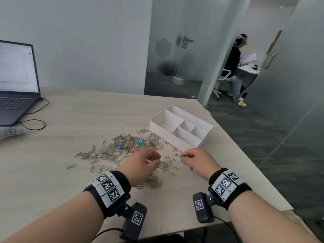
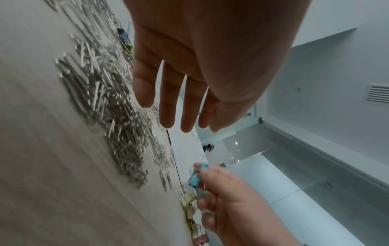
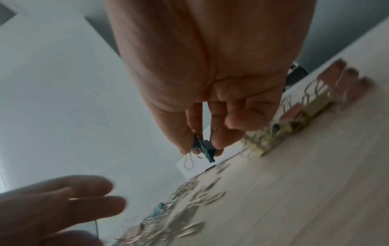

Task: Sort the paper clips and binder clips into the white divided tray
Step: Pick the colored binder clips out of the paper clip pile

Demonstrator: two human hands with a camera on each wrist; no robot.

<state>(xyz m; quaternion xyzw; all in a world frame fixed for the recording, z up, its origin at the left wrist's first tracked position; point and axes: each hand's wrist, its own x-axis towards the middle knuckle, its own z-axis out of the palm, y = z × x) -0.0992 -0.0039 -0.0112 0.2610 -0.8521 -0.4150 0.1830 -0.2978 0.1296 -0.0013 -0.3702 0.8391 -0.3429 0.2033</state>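
The white divided tray (image 1: 201, 137) lies at the table's right, its compartments showing nothing inside. Silver paper clips (image 1: 112, 152) are strewn across the middle, with blue (image 1: 140, 142), yellow (image 1: 125, 146) and pink (image 1: 134, 149) binder clips among them. My right hand (image 1: 183, 157) pinches a teal binder clip (image 1: 182, 156) between thumb and fingers just in front of the tray; the pinch also shows in the right wrist view on the clip (image 3: 207, 150). My left hand (image 1: 157, 159) hovers over the paper clips with relaxed fingers (image 2: 168, 106), holding nothing.
A row of yellow and pink binder clips (image 3: 294, 116) lies on the table by my right hand. An open laptop (image 1: 15, 88) with a cable (image 1: 35, 121) sits at the far left. The table edge (image 1: 245, 165) runs diagonally to the right of the tray. A person sits in the room beyond.
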